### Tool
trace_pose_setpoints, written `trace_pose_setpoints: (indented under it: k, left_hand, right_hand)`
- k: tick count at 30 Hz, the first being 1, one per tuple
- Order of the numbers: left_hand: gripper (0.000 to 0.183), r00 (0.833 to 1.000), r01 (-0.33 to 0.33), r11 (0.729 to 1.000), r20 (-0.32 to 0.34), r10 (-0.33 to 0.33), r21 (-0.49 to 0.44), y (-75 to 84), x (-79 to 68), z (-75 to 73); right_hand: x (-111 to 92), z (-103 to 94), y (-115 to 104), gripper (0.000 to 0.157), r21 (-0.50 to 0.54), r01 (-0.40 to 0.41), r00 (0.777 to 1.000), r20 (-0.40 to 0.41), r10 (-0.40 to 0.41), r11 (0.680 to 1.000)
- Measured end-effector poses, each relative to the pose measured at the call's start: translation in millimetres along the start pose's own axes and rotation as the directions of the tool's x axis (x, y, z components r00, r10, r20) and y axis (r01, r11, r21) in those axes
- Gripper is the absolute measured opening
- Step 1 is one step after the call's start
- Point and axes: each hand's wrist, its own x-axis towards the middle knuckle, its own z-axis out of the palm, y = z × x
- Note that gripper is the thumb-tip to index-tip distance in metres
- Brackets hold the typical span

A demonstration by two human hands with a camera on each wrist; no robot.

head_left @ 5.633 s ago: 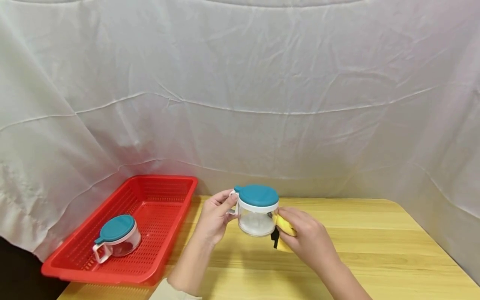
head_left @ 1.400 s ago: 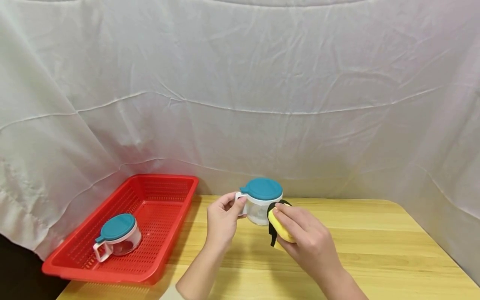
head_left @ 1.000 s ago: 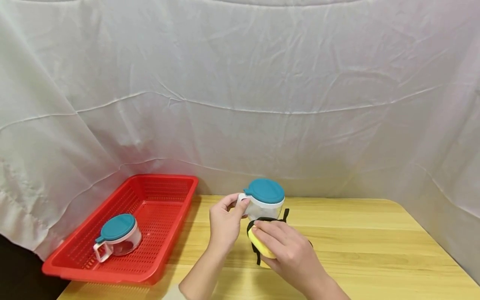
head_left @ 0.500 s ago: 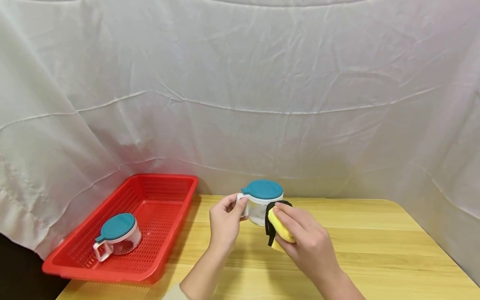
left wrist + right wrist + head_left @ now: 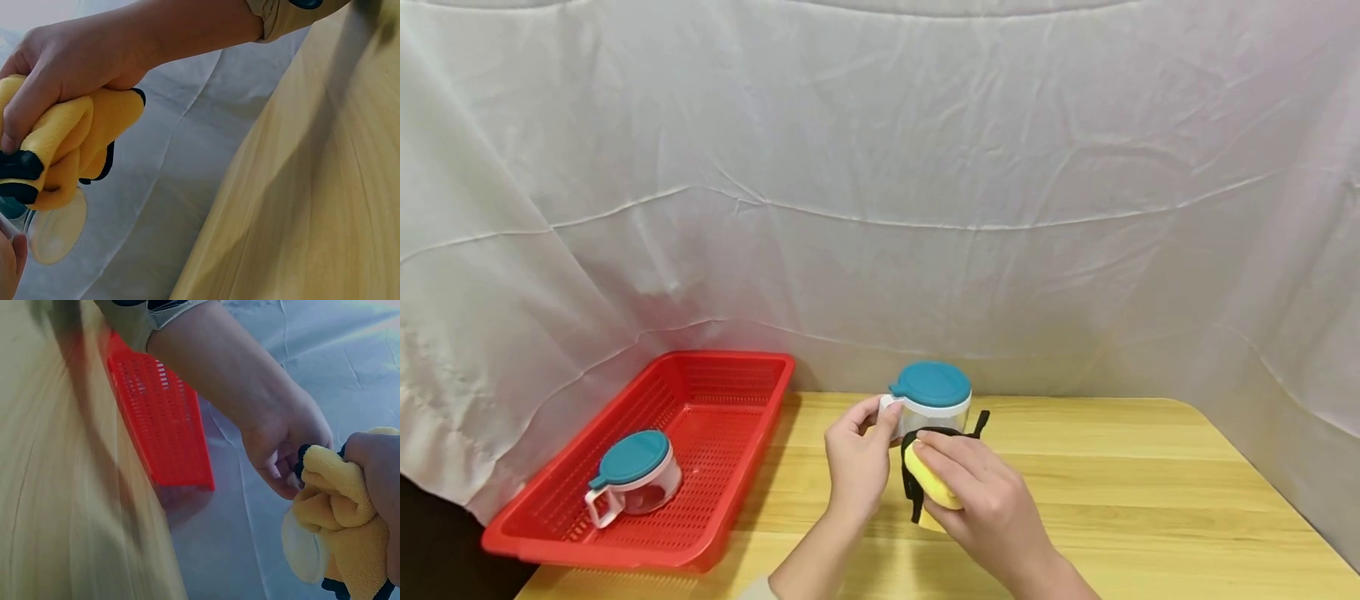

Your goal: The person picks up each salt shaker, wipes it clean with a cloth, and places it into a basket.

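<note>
My left hand point(image 5: 859, 460) pinches the white handle of a clear glass seasoning jar point(image 5: 934, 421) with a flat teal lid, held above the wooden table. Bunched in my right hand point(image 5: 992, 508) is a yellow cloth point(image 5: 934, 482) with black edging, and it covers the front of the jar's glass. In the left wrist view, the cloth point(image 5: 69, 134) hangs in folds beside the jar's round base point(image 5: 59, 231). The right wrist view has the cloth point(image 5: 340, 519) overlapping the jar's base point(image 5: 303, 547), with my left hand point(image 5: 284, 453) behind it.
A red perforated plastic basket point(image 5: 748, 467) stands at the left of the wooden table point(image 5: 1150, 492). Inside it lies a second jar point(image 5: 636, 467) with a teal lid and white handle, tilted. Pale fabric point(image 5: 925, 167) hangs behind the table and along its sides.
Over the last second the right hand swings the cloth right, then back left and down across the jar's front. Since the oldest frame, the jar and left hand have shifted slightly right.
</note>
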Motion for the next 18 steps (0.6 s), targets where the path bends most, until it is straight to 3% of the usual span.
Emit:
trace_pose_setpoints:
  k: [2, 5, 10, 13, 18]
  left_hand:
    - [0.017, 1.000, -0.003, 1.000, -0.006, 0.003, -0.004, 0.4, -0.8, 0.5]
    - [0.019, 1.000, 0.007, 1.000, -0.027, -0.008, -0.029, 0.4, 0.0, 0.9]
    - [0.020, 0.998, 0.030, 0.997, -0.056, -0.034, -0.078, -0.4, 1.7, 0.9]
    - [0.019, 0.998, 0.024, 0.997, -0.055, -0.028, -0.079, -0.1, 0.9, 1.2]
    - [0.017, 0.999, -0.026, 0.999, -0.033, 0.025, -0.024, -0.7, -2.6, 2.5]
  right_hand:
    - [0, -1.0, 1, 0.029, 0.010, -0.041, 0.999, -0.031, 0.041, 0.999]
    - [1, -5.0, 5, 0.035, 0.003, -0.122, 0.989, -0.085, 0.122, 0.993]
    - [3, -11.6, 14, 0.036, 0.006, -0.254, 0.954, -0.160, 0.252, 0.967]
    - [3, -11.3, 14, 0.033, 0.057, -0.285, 0.943, -0.164, 0.290, 0.957]
    - [1, -6.2, 4, 0.031, 0.116, -0.282, 0.950, -0.101, 0.294, 0.952]
